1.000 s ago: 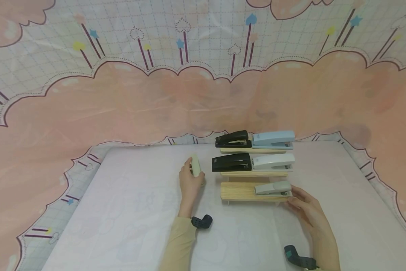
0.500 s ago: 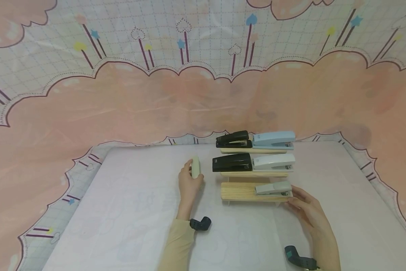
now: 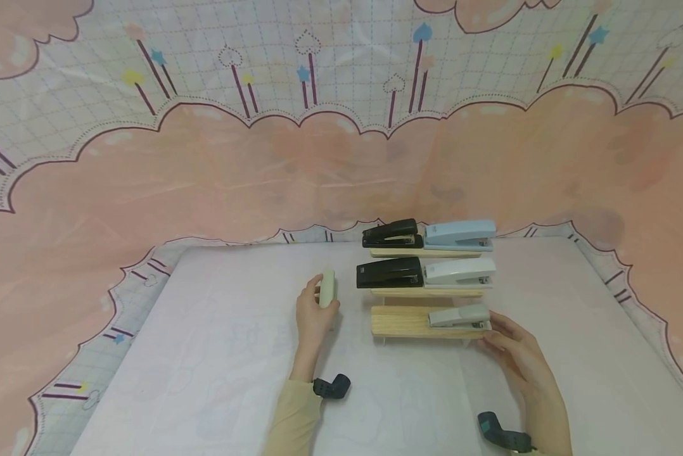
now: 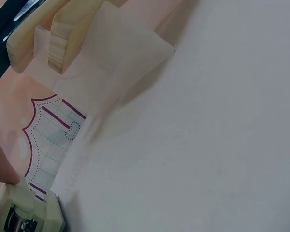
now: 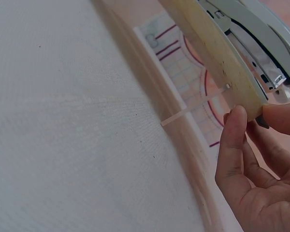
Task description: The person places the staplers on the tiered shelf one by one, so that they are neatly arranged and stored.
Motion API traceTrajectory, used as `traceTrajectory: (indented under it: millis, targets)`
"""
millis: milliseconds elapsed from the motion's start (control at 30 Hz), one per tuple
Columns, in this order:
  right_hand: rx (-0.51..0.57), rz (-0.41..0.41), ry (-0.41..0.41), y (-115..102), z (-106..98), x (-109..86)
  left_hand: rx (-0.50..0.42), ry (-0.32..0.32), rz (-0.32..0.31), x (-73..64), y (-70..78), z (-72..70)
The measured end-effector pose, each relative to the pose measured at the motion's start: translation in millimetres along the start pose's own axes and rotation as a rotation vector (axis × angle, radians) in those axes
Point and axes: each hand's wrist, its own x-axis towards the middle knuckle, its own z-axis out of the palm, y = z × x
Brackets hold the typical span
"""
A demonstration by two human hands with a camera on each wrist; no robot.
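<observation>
My left hand (image 3: 315, 315) grips a pale green stapler (image 3: 327, 289) over the table, left of a tiered wooden display rack. Part of this stapler (image 4: 26, 212) shows at the lower left of the left wrist view, with fingertips on it. My right hand (image 3: 515, 351) pinches the right end of the rack's front wooden shelf (image 3: 401, 322); in the right wrist view the fingertips (image 5: 236, 121) press against that end. A light grey stapler (image 3: 460, 316) sits on the shelf's right half, beside bare wood on the left half.
The middle tier bears a black stapler (image 3: 389, 273) and a white stapler (image 3: 460, 272). On the back tier stand another black stapler (image 3: 393, 234) and a light blue stapler (image 3: 460, 234). A white cover lies over the table (image 3: 216, 354); a patterned cloth (image 3: 261, 171) hangs behind.
My left hand has drawn slightly back toward me and to the left, carrying the pale green stapler. The right hand and the rack stay in place.
</observation>
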Motion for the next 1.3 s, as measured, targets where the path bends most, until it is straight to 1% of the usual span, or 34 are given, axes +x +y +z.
traceTrajectory:
  millis: [267,400,533,667,900,1167,1300]
  targets:
    - [0.012,0.006,0.004,1.2,-0.2,-0.6,0.012,-0.022,0.027,-12.8,4.8,-6.8]
    - [-0.022,0.014,0.018,0.7,-0.1,0.9,0.025,-0.029,0.029,-18.1,7.5,-9.8]
    - [-0.038,0.003,0.022,0.6,-0.5,2.1,0.044,-0.033,0.039,-23.5,11.7,-13.4]
    - [-0.026,-0.011,0.016,0.8,-0.4,2.3,0.062,-0.039,0.050,-28.4,14.8,-17.5]
    - [0.009,-0.023,-0.010,0.9,0.1,1.3,0.081,-0.049,0.084,-37.7,20.0,-24.4]
    - [0.008,-0.019,0.000,1.7,-0.4,1.3,0.119,-0.076,0.145,-48.2,26.0,-30.4]
    - [0.012,-0.023,-0.007,2.1,-0.8,1.1,0.131,-0.101,0.166,-52.2,28.5,-33.5]
